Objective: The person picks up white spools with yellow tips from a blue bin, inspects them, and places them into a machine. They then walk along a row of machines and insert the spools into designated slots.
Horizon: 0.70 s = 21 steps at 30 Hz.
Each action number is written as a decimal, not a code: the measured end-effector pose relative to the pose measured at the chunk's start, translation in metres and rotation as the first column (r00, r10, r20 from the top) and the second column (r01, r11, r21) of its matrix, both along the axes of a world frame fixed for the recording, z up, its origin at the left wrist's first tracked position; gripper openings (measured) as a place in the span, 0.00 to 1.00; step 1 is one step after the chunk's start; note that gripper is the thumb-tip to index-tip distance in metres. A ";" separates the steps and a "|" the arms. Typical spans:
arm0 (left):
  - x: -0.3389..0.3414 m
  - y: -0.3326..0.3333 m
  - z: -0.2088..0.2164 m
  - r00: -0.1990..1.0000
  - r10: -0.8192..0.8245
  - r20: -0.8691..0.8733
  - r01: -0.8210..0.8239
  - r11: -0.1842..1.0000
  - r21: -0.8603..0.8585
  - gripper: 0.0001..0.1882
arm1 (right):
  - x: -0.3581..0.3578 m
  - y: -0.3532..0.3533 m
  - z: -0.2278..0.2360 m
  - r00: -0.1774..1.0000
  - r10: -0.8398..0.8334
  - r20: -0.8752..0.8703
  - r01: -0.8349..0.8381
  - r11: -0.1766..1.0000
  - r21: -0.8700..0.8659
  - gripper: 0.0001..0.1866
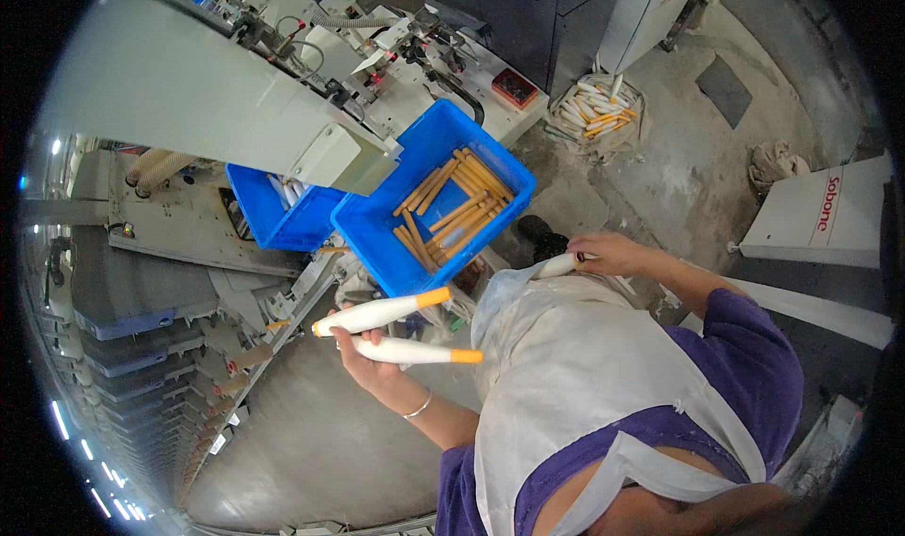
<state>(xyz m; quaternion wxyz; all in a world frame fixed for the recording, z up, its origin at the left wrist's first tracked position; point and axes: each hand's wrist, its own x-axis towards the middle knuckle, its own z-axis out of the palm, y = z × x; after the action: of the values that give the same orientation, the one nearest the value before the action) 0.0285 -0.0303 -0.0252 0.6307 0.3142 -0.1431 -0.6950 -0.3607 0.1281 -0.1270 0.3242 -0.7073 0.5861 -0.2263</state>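
Observation:
My left hand (377,370) is closed around two yarn bobbins, white thread wound on orange tubes. The upper yarn bobbin (379,314) and the lower yarn bobbin (401,350) both point their bare orange ends to the right. At the front of my white apron (589,347), my right hand (608,252) grips the end of another yarn bobbin (556,266). Its far end goes out of sight at the apron's cloth. Beyond my hands, a blue crate (363,241) contains several bare orange tubes (462,230).
A second blue crate (306,223) with white bobbins stands beside the first, partly under a pale machine arm (217,93). An open sack (617,143) full of bobbins rests on the floor. A red box (515,88) lies on the machine table. A long spinning frame (165,333) runs along the left.

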 end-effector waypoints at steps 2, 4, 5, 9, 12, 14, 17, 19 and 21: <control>-0.002 -0.001 0.000 0.999 -0.013 -0.033 0.013 1.000 0.028 0.18 | -0.016 -0.006 0.006 0.954 -0.162 0.252 0.124 0.979 0.163 0.19; -0.004 -0.002 0.001 0.999 0.042 0.028 -0.042 0.999 0.013 0.17 | -0.051 -0.010 0.015 0.609 -0.601 0.518 0.407 0.797 0.445 0.17; -0.005 -0.003 0.000 0.998 0.051 0.041 -0.052 0.998 0.024 0.17 | -0.078 -0.013 0.018 0.403 -0.708 0.580 0.505 0.700 0.505 0.15; -0.014 -0.005 -0.002 0.996 0.073 0.054 -0.077 0.995 0.070 0.19 | -0.164 -0.013 -0.012 -0.102 -0.669 0.736 0.726 0.455 0.515 0.18; -0.021 -0.004 -0.004 0.995 0.087 0.046 -0.091 0.993 0.074 0.18 | -0.192 -0.009 -0.073 -0.124 -0.717 0.686 0.797 0.340 0.499 0.19; -0.023 -0.004 -0.002 0.995 0.091 0.033 -0.093 0.994 0.065 0.17 | -0.196 -0.006 -0.116 -0.008 -0.840 0.543 0.796 0.323 0.511 0.19; -0.022 -0.003 0.003 0.994 0.108 0.022 -0.109 0.993 0.038 0.19 | -0.199 0.001 -0.165 -0.140 -0.923 0.358 0.672 0.177 0.719 0.19; -0.021 -0.002 0.007 0.986 0.148 0.080 -0.153 0.986 0.060 0.19 | -0.208 -0.001 -0.184 -0.292 -0.903 0.315 0.564 0.103 0.819 0.19; -0.021 -0.001 0.009 0.978 0.177 0.113 -0.184 0.981 0.056 0.19 | -0.225 -0.009 -0.191 -0.408 -0.868 0.283 0.464 0.071 0.883 0.19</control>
<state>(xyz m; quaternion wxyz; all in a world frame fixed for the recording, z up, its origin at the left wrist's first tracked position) 0.0074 -0.0318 -0.0164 0.6718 0.3837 -0.1245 -0.6213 -0.5856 0.1186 -0.3175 0.4612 0.2045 0.6340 -0.5861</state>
